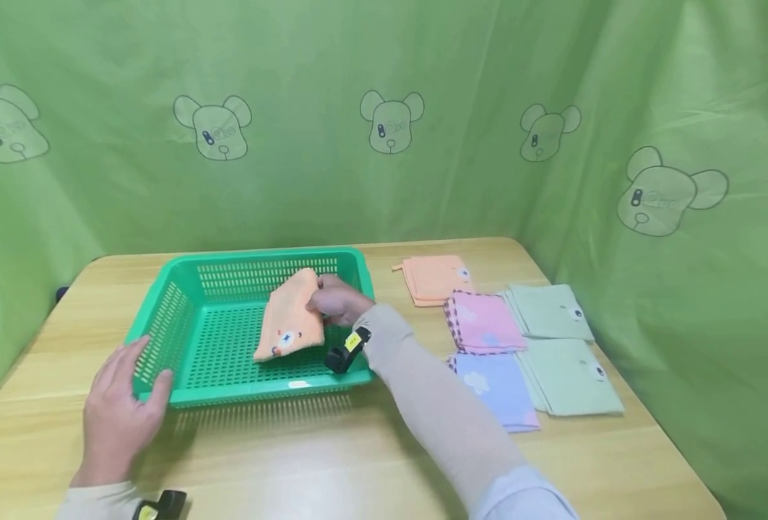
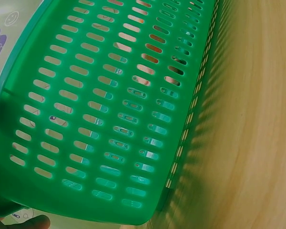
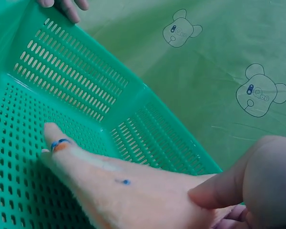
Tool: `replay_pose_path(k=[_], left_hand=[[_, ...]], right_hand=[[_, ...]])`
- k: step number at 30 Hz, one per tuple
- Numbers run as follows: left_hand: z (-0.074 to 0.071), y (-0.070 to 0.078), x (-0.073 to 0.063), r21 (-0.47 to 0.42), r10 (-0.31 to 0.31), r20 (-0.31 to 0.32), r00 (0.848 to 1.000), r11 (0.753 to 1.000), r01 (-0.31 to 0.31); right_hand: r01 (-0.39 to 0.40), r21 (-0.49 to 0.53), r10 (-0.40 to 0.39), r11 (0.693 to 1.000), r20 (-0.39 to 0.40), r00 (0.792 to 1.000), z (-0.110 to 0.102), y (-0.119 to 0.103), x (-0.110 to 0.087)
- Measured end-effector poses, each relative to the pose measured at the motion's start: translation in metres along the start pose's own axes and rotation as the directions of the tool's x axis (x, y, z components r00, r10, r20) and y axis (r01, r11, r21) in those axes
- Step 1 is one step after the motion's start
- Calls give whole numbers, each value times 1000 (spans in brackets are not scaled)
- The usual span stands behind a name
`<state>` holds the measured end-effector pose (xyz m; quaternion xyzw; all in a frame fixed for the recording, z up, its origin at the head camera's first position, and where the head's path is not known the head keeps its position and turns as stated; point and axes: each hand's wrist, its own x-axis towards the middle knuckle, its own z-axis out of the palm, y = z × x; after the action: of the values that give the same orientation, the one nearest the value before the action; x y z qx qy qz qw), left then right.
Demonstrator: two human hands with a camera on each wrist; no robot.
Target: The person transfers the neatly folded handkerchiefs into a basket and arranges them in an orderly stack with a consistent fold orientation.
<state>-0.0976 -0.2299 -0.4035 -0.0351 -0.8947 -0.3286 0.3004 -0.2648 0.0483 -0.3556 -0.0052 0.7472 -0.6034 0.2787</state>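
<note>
Orange cloth with the bear face: held inside the green basket [image 1: 240,396], toward its right end; this folded cloth [image 1: 286,325] slants down from the fingers, its face end lowest and pointing toward the near side. I can't tell whether that lower edge touches the basket floor.
Right hand: this hand [image 1: 337,300] pinches the cloth by its right-hand edge, thumb [image 3: 217,191] pressed flat on the upper side, other fingers tucked under, mostly hidden. Nearly all of the cloth hangs out to the left of the fingertips.
Left hand: this one [image 1: 120,404] grips the basket at its near left corner, thumb over the near rim and fingers over the left rim, well apart from the cloth.
Basket: stands upright on the wooden table [image 1: 292,455], slatted walls all round, a gridded floor showing to the left of the cloth.
Cloths to the right: a second orange cloth [image 1: 436,279] lies folded at the back; nearer are a pink cloth [image 1: 488,323] and a blue cloth [image 1: 497,390], with two pale green cloths [image 1: 575,375] just beside them along the table's right side.
Behind: a green curtain [image 1: 318,43] printed with bear heads.
</note>
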Motion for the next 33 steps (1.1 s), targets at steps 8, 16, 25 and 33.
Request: replay_pose_path(k=[8,16,25,33], left_hand=[[1,1,0,5,-13,13,1000,1000,13],[-1,1,0,11,-24,18,1000,1000,24],[-3,2,0,15,-24,29,999,1000,23],[-3,1,0,17,-30,28,999,999,29]], right_hand=[[-21,-101,20,995,-18,1000,-4,3,-3],[-17,-178,9,984,-42,999,-3,4,-5],[-43,-220,23,975,-91,996,-1,5,-7],[-57,-315,23,947,-109,994,1,4,-8]])
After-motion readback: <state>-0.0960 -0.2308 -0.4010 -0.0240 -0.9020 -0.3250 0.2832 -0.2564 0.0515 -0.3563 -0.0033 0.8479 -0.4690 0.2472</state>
